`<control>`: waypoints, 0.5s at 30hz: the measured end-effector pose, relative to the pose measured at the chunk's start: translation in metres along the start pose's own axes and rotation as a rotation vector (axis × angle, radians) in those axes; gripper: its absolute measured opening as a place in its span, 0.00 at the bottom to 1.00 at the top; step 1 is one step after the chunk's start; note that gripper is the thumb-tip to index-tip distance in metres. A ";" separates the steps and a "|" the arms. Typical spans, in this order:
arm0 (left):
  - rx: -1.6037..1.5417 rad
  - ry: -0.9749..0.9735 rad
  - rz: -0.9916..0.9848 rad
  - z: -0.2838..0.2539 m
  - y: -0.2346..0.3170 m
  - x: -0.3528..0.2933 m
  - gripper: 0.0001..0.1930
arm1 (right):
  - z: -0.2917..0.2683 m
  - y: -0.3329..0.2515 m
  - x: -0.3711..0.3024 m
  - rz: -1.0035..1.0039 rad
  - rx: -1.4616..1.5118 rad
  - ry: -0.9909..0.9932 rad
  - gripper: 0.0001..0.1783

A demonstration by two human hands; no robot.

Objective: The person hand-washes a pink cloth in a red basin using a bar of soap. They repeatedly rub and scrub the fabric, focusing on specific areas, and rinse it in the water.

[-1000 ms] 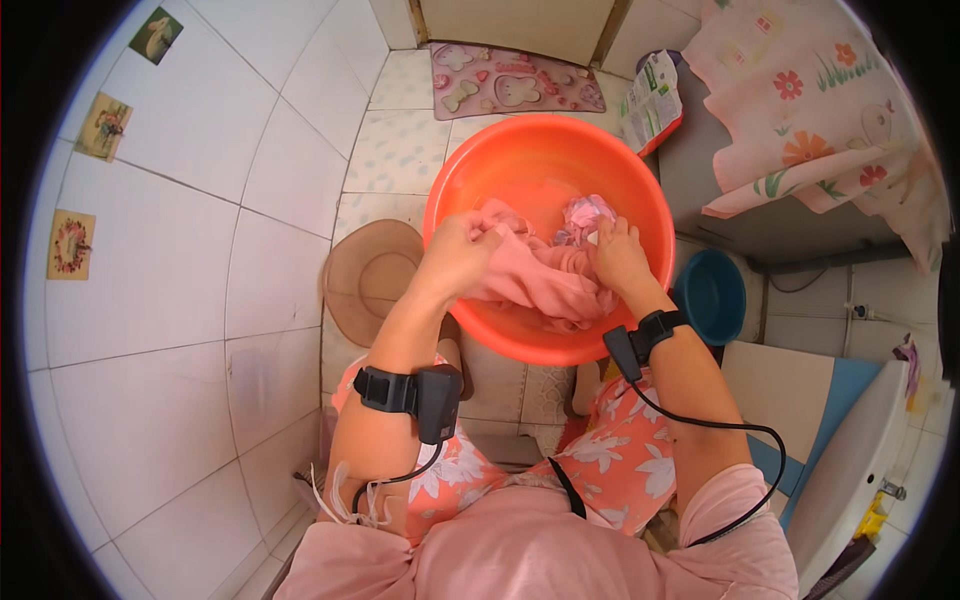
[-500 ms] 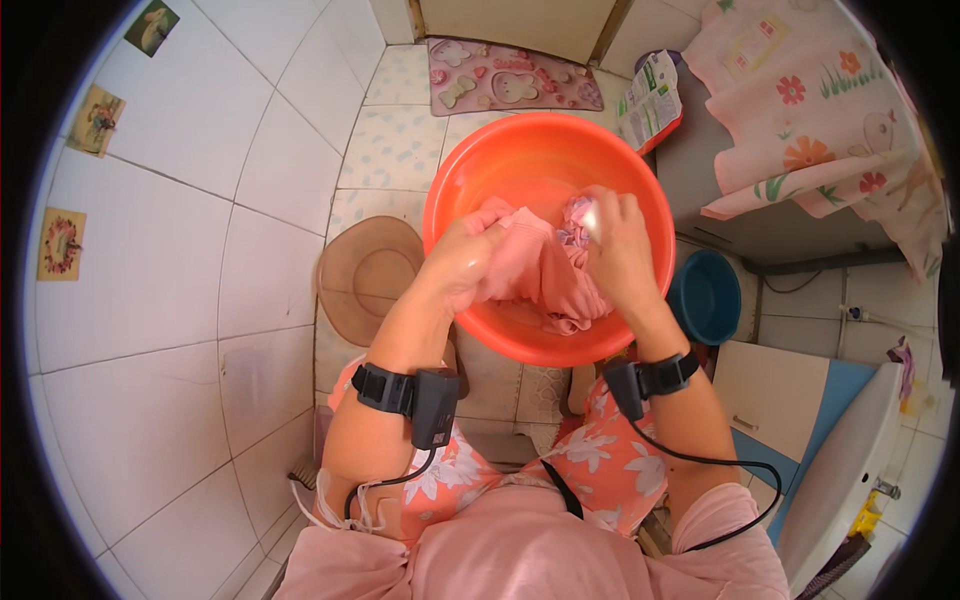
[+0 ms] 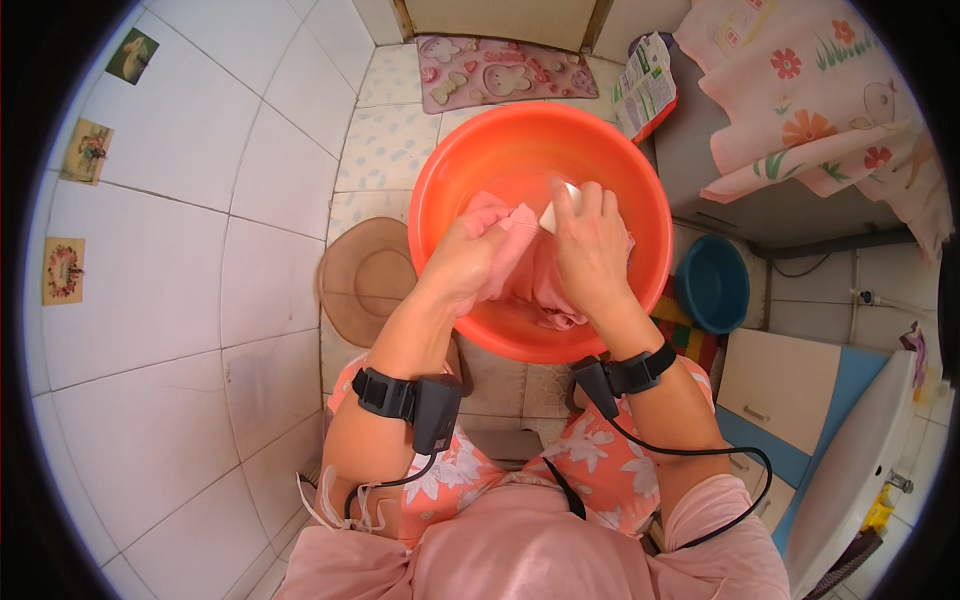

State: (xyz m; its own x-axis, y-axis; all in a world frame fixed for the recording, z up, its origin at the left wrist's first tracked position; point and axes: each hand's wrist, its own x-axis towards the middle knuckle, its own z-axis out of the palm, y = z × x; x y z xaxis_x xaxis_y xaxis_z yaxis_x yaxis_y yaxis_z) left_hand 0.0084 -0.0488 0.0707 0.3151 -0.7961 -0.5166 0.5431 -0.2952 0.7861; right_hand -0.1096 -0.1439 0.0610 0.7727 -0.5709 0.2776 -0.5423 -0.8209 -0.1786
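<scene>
Hands over round orange plastic basin [image 3: 440,200] on tiled floor. Left hand [image 3: 468,262] closed, gripping bunched wet pink cloth [image 3: 530,275] inside basin. Right hand [image 3: 588,240] curled around small pale soap bar [image 3: 553,213], pressing it onto cloth.

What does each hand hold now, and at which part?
The left hand grips the pink cloth at its bunched upper edge. The right hand holds a small pale bar in its fingertips, pressed against the cloth.

Home bathroom, tiled walls [image 3: 180,330], washbasin [image 3: 850,480], bath mat [image 3: 500,70]
</scene>
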 end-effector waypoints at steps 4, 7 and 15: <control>-0.064 -0.014 -0.027 0.000 0.002 0.000 0.08 | -0.002 0.002 0.003 0.031 0.027 0.065 0.27; 0.003 -0.063 0.032 -0.004 -0.008 0.007 0.08 | 0.005 -0.002 0.003 -0.054 -0.036 0.057 0.34; 0.093 -0.013 0.158 -0.002 -0.012 0.007 0.10 | -0.002 0.000 0.001 -0.032 -0.030 0.054 0.32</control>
State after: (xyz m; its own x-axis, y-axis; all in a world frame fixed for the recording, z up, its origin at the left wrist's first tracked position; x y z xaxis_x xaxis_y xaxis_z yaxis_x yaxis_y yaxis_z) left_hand 0.0050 -0.0496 0.0570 0.3806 -0.8428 -0.3805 0.4135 -0.2129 0.8853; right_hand -0.1095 -0.1449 0.0631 0.7713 -0.5419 0.3337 -0.5279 -0.8377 -0.1402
